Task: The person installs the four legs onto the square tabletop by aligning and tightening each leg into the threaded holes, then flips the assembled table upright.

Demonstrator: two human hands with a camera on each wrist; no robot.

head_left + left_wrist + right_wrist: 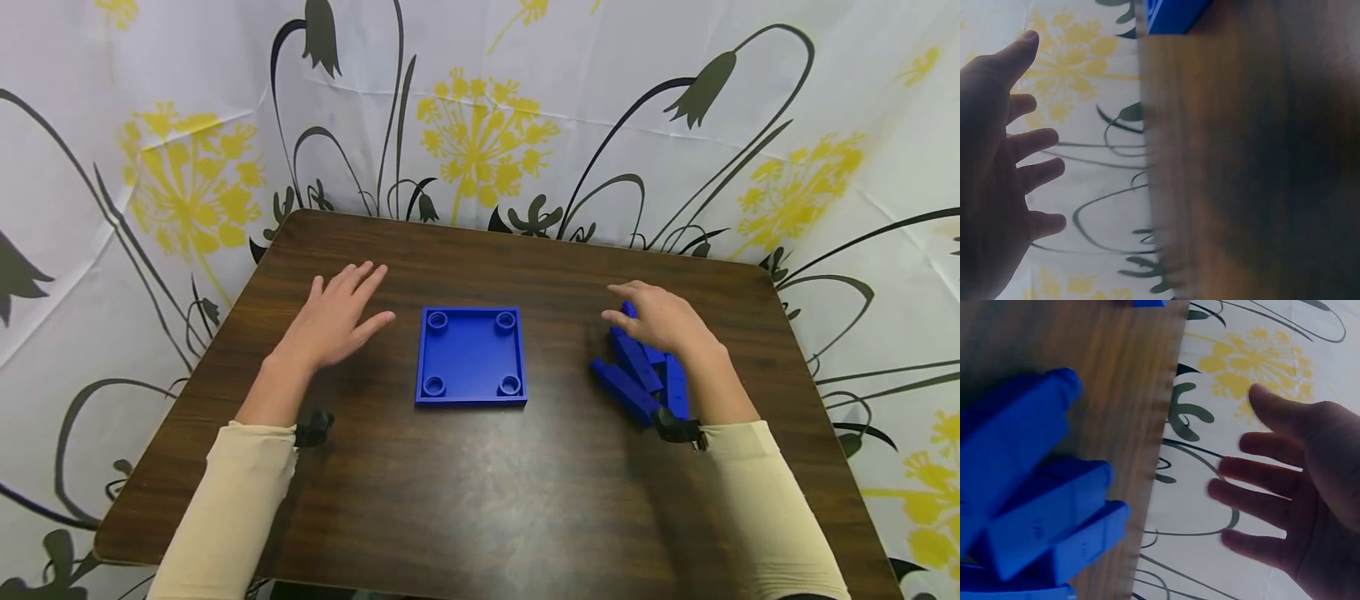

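Note:
A square blue plastic tray-like piece lies on the brown table, with a raised rim and a round socket at each corner. To its left my left hand hovers with fingers spread, holding nothing. My right hand is held above a loose pile of blue bar-shaped pieces, its fingers extended and apart from them. In the right wrist view several blue bars with rounded end pegs overlap each other. The hand partly hides the pile in the head view.
The brown wooden table has rounded corners. A white curtain with yellow and grey flower prints hangs behind and beside it. Dark wrist cameras are strapped on both wrists, over cream sleeves.

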